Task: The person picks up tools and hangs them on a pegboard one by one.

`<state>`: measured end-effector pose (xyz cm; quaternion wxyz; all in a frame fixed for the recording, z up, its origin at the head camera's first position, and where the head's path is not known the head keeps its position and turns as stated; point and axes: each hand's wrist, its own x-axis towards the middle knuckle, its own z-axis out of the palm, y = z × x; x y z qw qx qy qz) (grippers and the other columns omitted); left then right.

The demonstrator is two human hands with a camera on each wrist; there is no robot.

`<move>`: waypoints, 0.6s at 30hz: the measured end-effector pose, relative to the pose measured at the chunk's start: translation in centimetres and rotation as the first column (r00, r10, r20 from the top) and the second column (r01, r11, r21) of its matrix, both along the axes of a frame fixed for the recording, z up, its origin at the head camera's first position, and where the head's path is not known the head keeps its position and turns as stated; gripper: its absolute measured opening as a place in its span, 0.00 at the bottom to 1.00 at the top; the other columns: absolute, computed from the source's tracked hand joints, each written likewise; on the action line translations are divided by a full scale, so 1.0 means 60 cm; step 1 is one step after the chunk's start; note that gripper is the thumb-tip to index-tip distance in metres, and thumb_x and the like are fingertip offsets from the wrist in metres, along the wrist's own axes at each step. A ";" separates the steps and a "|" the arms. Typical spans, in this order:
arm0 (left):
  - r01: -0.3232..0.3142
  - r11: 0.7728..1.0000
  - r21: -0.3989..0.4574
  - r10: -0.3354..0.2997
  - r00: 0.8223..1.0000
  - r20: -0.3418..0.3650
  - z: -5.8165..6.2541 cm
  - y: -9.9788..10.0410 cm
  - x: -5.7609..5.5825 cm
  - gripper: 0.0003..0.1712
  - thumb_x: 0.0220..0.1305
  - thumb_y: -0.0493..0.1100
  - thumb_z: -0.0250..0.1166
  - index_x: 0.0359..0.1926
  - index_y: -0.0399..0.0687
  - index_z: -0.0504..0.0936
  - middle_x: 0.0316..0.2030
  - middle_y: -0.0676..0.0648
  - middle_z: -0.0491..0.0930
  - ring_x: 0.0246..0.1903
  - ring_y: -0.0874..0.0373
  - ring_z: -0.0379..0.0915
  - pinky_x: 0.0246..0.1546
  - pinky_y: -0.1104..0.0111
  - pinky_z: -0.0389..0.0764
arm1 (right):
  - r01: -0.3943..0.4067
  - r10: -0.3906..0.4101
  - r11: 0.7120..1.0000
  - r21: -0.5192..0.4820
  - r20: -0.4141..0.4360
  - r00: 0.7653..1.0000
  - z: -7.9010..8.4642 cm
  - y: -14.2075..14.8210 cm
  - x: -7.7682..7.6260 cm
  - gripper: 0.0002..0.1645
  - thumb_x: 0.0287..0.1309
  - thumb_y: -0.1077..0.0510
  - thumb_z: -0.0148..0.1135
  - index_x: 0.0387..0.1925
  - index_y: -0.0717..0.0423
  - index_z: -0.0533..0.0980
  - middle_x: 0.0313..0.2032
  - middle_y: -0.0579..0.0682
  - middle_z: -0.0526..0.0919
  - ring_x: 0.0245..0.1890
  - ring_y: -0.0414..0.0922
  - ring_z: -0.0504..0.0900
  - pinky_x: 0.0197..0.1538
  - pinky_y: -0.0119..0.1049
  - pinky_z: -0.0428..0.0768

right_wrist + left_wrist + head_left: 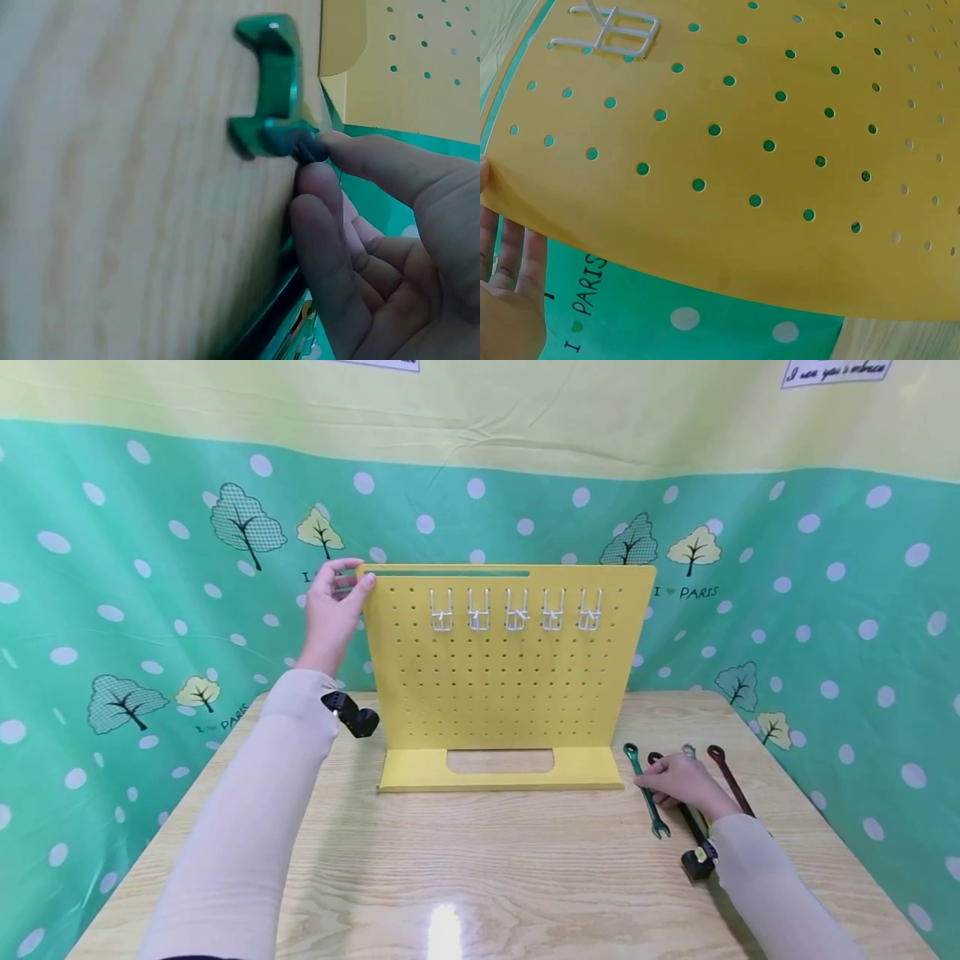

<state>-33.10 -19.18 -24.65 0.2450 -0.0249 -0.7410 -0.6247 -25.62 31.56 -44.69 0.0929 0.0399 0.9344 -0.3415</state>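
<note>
While I have the right hand [686,783] pinching the green wrench [654,814] at the right of the counter [525,856], beside the black wrench [691,823], my left hand [332,618] grips the upper left corner of the yellow pegboard [495,677], before a dotted curtain [498,518].

The yellow pegboard [502,689] stands upright on the surface [487,860], its panel dotted with rows of round holes, its flat foot with a long cutout reaching toward the near side. Five white wire hooks [517,620] hang in a row across its upper part. The left hand [335,610] grips its upper left corner. Right of the foot, the shiny green wrench [651,807] points its ring end far, its open end near; the right hand [686,783] pinches its shaft.
</note>
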 end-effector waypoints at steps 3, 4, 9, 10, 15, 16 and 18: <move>-0.001 1.000 0.001 0.001 1.000 0.004 -0.001 -0.001 -0.002 0.21 0.68 0.54 0.65 0.59 0.58 0.76 0.50 0.50 0.74 0.47 0.58 0.72 0.51 0.64 0.76 | 0.006 -0.006 1.000 0.022 0.018 1.000 0.000 -0.001 -0.001 0.18 0.61 0.51 0.69 0.37 0.65 0.83 0.26 0.50 0.82 0.24 0.43 0.82 0.30 0.37 0.84; -0.003 1.000 0.000 0.003 1.000 0.007 -0.001 -0.002 -0.002 0.21 0.68 0.54 0.65 0.59 0.59 0.76 0.51 0.50 0.74 0.48 0.57 0.72 0.51 0.64 0.76 | 0.006 -0.007 1.000 0.025 0.022 1.000 0.000 -0.001 -0.003 0.18 0.61 0.50 0.69 0.36 0.64 0.84 0.25 0.50 0.82 0.24 0.43 0.82 0.29 0.37 0.84; -0.007 1.000 -0.008 0.007 1.000 0.019 0.000 -0.002 -0.002 0.20 0.69 0.54 0.65 0.59 0.59 0.76 0.51 0.50 0.73 0.49 0.57 0.72 0.53 0.63 0.77 | 0.009 -0.010 0.999 0.033 0.025 1.000 -0.002 -0.002 -0.004 0.17 0.61 0.50 0.69 0.29 0.62 0.84 0.21 0.50 0.82 0.22 0.43 0.81 0.28 0.36 0.83; -0.008 1.000 -0.010 0.008 1.000 0.021 0.001 -0.002 -0.002 0.20 0.69 0.54 0.65 0.59 0.59 0.76 0.51 0.50 0.73 0.49 0.57 0.72 0.53 0.63 0.77 | 0.010 -0.010 0.999 0.033 0.022 1.000 -0.002 -0.003 -0.004 0.16 0.61 0.51 0.69 0.28 0.62 0.83 0.21 0.50 0.81 0.22 0.43 0.81 0.28 0.36 0.83; -0.005 1.000 -0.013 0.005 0.999 0.034 0.004 -0.001 -0.001 0.20 0.69 0.53 0.64 0.59 0.59 0.75 0.52 0.49 0.73 0.50 0.56 0.73 0.53 0.63 0.77 | 0.017 -0.018 0.999 0.046 0.011 1.000 -0.001 -0.005 -0.003 0.17 0.59 0.51 0.69 0.22 0.59 0.81 0.19 0.49 0.80 0.20 0.43 0.80 0.27 0.36 0.82; -0.004 1.000 -0.013 0.005 0.999 0.036 0.004 -0.001 -0.001 0.20 0.69 0.53 0.64 0.59 0.59 0.75 0.52 0.49 0.73 0.50 0.56 0.73 0.53 0.63 0.77 | 0.022 -0.022 0.999 0.049 0.011 1.000 -0.002 -0.005 -0.004 0.18 0.59 0.50 0.69 0.21 0.59 0.80 0.19 0.49 0.80 0.20 0.43 0.80 0.26 0.36 0.82; -0.002 1.000 -0.015 0.002 0.999 0.039 0.004 -0.001 -0.001 0.20 0.69 0.53 0.64 0.59 0.59 0.75 0.52 0.49 0.73 0.50 0.56 0.73 0.53 0.62 0.77 | 0.029 -0.030 0.998 0.053 0.012 0.999 -0.003 -0.005 -0.005 0.18 0.58 0.50 0.68 0.19 0.57 0.79 0.18 0.49 0.80 0.20 0.43 0.80 0.26 0.35 0.81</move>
